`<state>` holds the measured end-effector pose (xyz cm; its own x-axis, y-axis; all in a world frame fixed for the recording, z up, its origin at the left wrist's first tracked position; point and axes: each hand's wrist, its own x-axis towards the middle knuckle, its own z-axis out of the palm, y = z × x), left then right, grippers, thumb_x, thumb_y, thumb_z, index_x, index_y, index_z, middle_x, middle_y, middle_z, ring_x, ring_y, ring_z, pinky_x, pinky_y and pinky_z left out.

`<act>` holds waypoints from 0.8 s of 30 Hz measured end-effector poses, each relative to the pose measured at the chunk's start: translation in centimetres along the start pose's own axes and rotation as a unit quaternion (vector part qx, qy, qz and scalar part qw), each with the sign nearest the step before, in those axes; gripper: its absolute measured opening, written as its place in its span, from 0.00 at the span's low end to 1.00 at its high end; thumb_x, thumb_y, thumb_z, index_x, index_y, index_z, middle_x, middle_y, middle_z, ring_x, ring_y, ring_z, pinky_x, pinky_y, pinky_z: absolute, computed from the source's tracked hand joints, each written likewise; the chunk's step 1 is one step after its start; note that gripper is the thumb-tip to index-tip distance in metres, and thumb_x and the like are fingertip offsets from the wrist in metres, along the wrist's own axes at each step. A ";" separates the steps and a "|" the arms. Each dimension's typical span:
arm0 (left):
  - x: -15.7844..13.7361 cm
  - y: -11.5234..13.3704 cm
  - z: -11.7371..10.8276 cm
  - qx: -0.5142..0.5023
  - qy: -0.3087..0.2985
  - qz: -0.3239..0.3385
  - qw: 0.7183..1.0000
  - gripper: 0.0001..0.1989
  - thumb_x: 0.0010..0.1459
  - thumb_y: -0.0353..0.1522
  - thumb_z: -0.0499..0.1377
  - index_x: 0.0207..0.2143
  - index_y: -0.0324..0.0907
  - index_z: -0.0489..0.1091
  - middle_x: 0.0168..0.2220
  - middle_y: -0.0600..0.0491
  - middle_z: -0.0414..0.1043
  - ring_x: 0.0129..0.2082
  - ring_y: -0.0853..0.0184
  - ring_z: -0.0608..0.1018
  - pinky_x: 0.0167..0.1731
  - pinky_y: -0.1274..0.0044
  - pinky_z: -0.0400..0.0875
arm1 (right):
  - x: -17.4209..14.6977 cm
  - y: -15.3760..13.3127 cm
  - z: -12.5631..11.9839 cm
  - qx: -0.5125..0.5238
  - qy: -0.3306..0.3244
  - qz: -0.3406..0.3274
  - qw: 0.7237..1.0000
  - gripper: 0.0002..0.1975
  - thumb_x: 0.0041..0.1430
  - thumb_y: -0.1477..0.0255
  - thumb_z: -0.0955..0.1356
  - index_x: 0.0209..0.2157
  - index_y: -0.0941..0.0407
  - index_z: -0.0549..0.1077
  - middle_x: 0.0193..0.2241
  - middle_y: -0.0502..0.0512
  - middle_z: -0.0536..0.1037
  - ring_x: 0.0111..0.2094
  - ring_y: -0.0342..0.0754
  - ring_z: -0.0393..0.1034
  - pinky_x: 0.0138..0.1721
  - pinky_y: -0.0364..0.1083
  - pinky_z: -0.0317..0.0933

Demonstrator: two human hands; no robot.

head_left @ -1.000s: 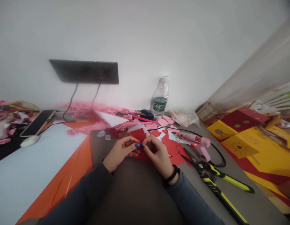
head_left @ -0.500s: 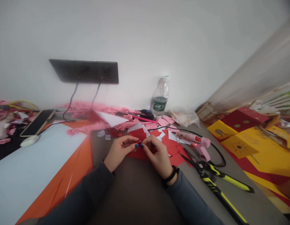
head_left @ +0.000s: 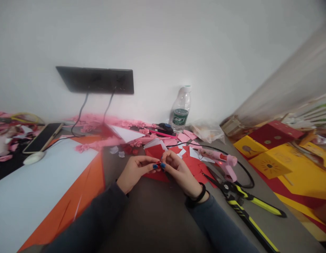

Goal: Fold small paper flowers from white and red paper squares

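Observation:
Between my two hands is a small red paper piece (head_left: 159, 163), mostly covered by fingertips. My left hand (head_left: 136, 170) pinches its left side between thumb and fingers. From the right, my right hand (head_left: 180, 170) pinches the same piece, fingertips close to those of the left. Its exact folded shape is too small to make out. Under and behind the hands lie red paper sheets (head_left: 193, 165) with cut white and red scraps. Small pink paper flowers (head_left: 136, 143) sit beyond my left hand.
At right lie a pink glue gun (head_left: 218, 158) with a glowing red light and yellow-black shears (head_left: 244, 202). A water bottle (head_left: 180, 110) stands by the wall. White sheets (head_left: 44, 182) over orange paper (head_left: 86, 182), a phone (head_left: 44, 137) and a mouse (head_left: 34, 158) are left. Yellow boxes (head_left: 270, 165) stand far right.
My right hand has turned at the wrist, its thumb shifting slightly right and down. Both hands still pinch the red paper piece, and the left has barely moved.

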<state>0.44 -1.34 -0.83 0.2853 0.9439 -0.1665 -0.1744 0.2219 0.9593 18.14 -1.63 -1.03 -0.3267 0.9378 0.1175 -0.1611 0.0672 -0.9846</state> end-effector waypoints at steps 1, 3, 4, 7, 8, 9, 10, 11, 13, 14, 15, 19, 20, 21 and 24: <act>0.0 0.0 0.0 -0.003 -0.005 -0.002 1.000 0.14 0.47 0.35 0.70 0.36 0.37 0.80 0.30 0.48 0.82 0.29 0.66 0.81 0.35 0.76 0.75 | 0.0 -0.1 0.0 0.009 -0.009 0.007 1.000 0.16 0.56 0.57 0.70 0.34 0.53 0.65 0.28 0.48 0.66 0.29 0.45 0.65 0.32 0.44 0.62; 0.0 -0.1 0.0 -0.011 -0.016 -0.007 1.000 0.14 0.47 0.35 0.70 0.37 0.37 0.80 0.31 0.47 0.82 0.30 0.66 0.81 0.35 0.76 0.75 | -0.1 -0.3 0.0 0.022 -0.019 0.016 0.999 0.16 0.56 0.57 0.70 0.34 0.53 0.64 0.28 0.49 0.66 0.29 0.45 0.65 0.33 0.44 0.62; 0.0 -0.2 0.0 -0.015 -0.021 -0.009 1.000 0.14 0.47 0.35 0.70 0.37 0.38 0.80 0.31 0.47 0.82 0.30 0.65 0.81 0.36 0.76 0.75 | -0.1 -0.3 -0.1 0.024 -0.020 0.018 0.999 0.16 0.56 0.57 0.70 0.34 0.53 0.64 0.29 0.49 0.66 0.30 0.45 0.65 0.33 0.44 0.62; 0.0 -0.3 -0.1 -0.026 -0.030 -0.018 0.999 0.13 0.47 0.35 0.70 0.37 0.38 0.80 0.31 0.47 0.82 0.31 0.66 0.82 0.37 0.76 0.74 | -0.2 -0.3 -0.1 0.027 -0.021 0.020 0.999 0.16 0.56 0.57 0.70 0.34 0.52 0.64 0.29 0.48 0.65 0.29 0.45 0.64 0.33 0.44 0.62; 0.0 -0.3 -0.1 -0.032 -0.031 -0.022 0.999 0.13 0.47 0.35 0.70 0.36 0.38 0.80 0.31 0.47 0.82 0.31 0.66 0.82 0.38 0.76 0.74 | -0.2 -0.3 -0.1 0.029 -0.021 0.021 0.999 0.15 0.56 0.58 0.70 0.34 0.52 0.64 0.29 0.48 0.65 0.29 0.45 0.63 0.33 0.44 0.62; 0.0 -0.3 -0.1 -0.040 -0.033 -0.025 0.998 0.14 0.47 0.35 0.70 0.37 0.38 0.80 0.32 0.47 0.82 0.32 0.66 0.82 0.38 0.76 0.74 | -0.2 -0.3 -0.1 0.031 -0.022 0.023 0.999 0.15 0.56 0.58 0.70 0.34 0.52 0.64 0.29 0.48 0.65 0.29 0.45 0.63 0.33 0.44 0.61; 0.0 -0.2 0.0 -0.050 -0.036 -0.030 0.998 0.14 0.47 0.35 0.70 0.36 0.38 0.80 0.32 0.47 0.82 0.32 0.66 0.82 0.38 0.76 0.74 | -0.2 -0.2 -0.1 0.034 -0.023 0.026 0.999 0.15 0.56 0.59 0.71 0.34 0.52 0.64 0.29 0.49 0.65 0.30 0.45 0.63 0.33 0.44 0.61; 0.0 -0.1 0.0 -0.060 -0.039 -0.034 0.997 0.14 0.47 0.35 0.70 0.36 0.38 0.80 0.32 0.47 0.82 0.31 0.66 0.81 0.37 0.77 0.74 | -0.2 -0.1 0.0 0.039 -0.022 0.028 0.999 0.14 0.56 0.59 0.70 0.35 0.52 0.64 0.29 0.49 0.66 0.30 0.45 0.63 0.32 0.44 0.61; 0.0 0.1 0.1 -0.076 -0.044 -0.040 0.995 0.15 0.47 0.37 0.70 0.36 0.37 0.80 0.31 0.47 0.81 0.30 0.68 0.81 0.35 0.79 0.74 | -0.2 0.1 0.1 0.054 -0.008 0.029 0.998 0.13 0.57 0.60 0.69 0.36 0.53 0.65 0.29 0.49 0.66 0.29 0.45 0.63 0.32 0.44 0.60; -0.1 0.2 0.2 -0.081 -0.046 -0.043 0.995 0.15 0.47 0.38 0.70 0.35 0.37 0.79 0.30 0.47 0.81 0.29 0.69 0.81 0.33 0.80 0.74 | -0.2 0.3 0.1 0.059 0.005 0.028 0.998 0.12 0.58 0.60 0.68 0.36 0.53 0.66 0.28 0.49 0.65 0.28 0.45 0.62 0.31 0.44 0.60; -0.1 0.3 0.3 -0.084 -0.048 -0.045 0.994 0.16 0.47 0.39 0.70 0.35 0.36 0.79 0.30 0.48 0.80 0.28 0.70 0.80 0.32 0.80 0.74 | -0.2 0.4 0.2 0.060 0.021 0.025 0.998 0.11 0.59 0.60 0.67 0.36 0.53 0.66 0.27 0.49 0.64 0.27 0.45 0.61 0.30 0.44 0.60; -0.2 0.3 0.4 -0.085 -0.041 -0.052 0.994 0.17 0.48 0.40 0.69 0.34 0.38 0.75 0.27 0.51 0.78 0.26 0.70 0.80 0.28 0.81 0.74 | -0.2 0.7 0.3 0.023 0.043 0.018 0.999 0.13 0.60 0.59 0.67 0.35 0.54 0.68 0.26 0.48 0.65 0.26 0.44 0.61 0.28 0.44 0.58; -0.2 0.3 0.3 -0.083 -0.039 -0.053 0.994 0.16 0.48 0.40 0.69 0.34 0.38 0.73 0.26 0.53 0.78 0.25 0.70 0.80 0.28 0.81 0.74 | -0.2 0.7 0.4 0.012 0.033 0.017 0.999 0.13 0.59 0.59 0.68 0.34 0.54 0.68 0.26 0.49 0.67 0.26 0.44 0.61 0.29 0.43 0.58; -0.2 0.2 0.3 -0.078 -0.036 -0.053 0.995 0.16 0.49 0.40 0.69 0.33 0.39 0.71 0.25 0.54 0.77 0.24 0.70 0.80 0.27 0.81 0.74 | -0.2 0.7 0.4 0.004 0.021 0.016 1.000 0.13 0.58 0.59 0.69 0.34 0.55 0.68 0.27 0.49 0.68 0.27 0.44 0.63 0.29 0.43 0.58; -0.1 0.0 0.2 -0.056 -0.032 -0.047 0.997 0.16 0.50 0.41 0.67 0.31 0.38 0.70 0.26 0.54 0.76 0.24 0.71 0.79 0.26 0.81 0.74 | -0.1 0.7 0.5 -0.016 0.001 0.004 1.000 0.14 0.58 0.59 0.70 0.33 0.55 0.69 0.27 0.49 0.69 0.27 0.43 0.64 0.30 0.43 0.59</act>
<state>0.57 -1.51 -0.75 0.3646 0.9005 -0.2370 -0.2461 0.3387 0.9081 17.56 -1.85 -1.69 -0.3259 0.9391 0.1091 -0.1285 0.0703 -0.9892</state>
